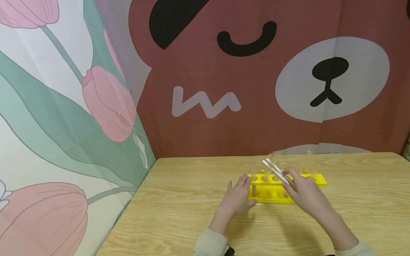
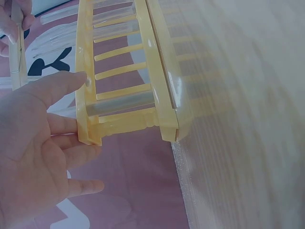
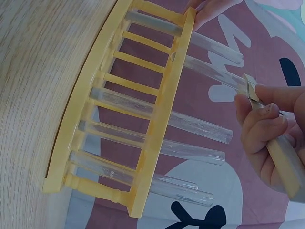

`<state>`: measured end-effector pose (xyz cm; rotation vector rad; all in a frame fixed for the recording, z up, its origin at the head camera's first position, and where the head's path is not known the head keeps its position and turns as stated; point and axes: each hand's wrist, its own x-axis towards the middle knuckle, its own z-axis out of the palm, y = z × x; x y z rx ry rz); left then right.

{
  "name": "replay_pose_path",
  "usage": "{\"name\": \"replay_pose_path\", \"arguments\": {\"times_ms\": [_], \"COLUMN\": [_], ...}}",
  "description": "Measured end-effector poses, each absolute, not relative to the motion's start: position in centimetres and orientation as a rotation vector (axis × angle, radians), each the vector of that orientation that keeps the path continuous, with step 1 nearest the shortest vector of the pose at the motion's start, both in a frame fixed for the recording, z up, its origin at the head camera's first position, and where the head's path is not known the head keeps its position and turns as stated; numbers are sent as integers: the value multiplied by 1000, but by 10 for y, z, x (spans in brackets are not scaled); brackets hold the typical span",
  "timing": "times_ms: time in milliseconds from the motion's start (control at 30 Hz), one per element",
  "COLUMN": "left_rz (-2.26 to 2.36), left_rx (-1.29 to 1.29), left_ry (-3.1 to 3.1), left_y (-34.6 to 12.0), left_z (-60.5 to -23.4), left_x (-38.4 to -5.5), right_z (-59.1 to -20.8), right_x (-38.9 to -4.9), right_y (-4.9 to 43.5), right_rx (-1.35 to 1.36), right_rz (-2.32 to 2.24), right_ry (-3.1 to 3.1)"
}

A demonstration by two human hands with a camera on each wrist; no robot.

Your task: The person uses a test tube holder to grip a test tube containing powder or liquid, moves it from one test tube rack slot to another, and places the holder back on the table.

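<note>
The left hand [image 1: 235, 199] touches the left end of the yellow rack [image 3: 167, 90], its grip wide, with the fingers fairly straight. The right hand [image 1: 305, 194] has a narrow grip, pinching a wooden clamp [image 3: 283, 167] between thumb and fingers. The clamp's jaws are closed around a clear test tube [image 3: 214, 71], whose lower end is at the rack's upper bar (whether it sits inside a hole, I cannot tell). A greyish tube [image 3: 152, 23] stands in the left end hole, and several clear tubes [image 3: 190, 127] stand toward the right end. The rack is upright on the wood-grain surface [image 1: 181, 207], before a bear-printed cloth [image 1: 247, 129].
</note>
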<state>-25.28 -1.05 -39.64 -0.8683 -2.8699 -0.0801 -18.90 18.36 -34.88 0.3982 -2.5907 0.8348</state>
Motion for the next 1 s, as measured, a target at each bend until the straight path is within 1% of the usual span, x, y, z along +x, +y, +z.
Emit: {"name": "replay_pose_path", "arguments": {"times_ms": [1000], "left_rz": [-71], "left_rx": [-868], "left_ry": [-2861], "left_y": [-11], "left_z": [-398], "left_x": [-253], "right_z": [-350], "right_x": [-189], "right_y": [180], "right_rx": [363], "right_rz": [885], "right_ry": [-2636]}}
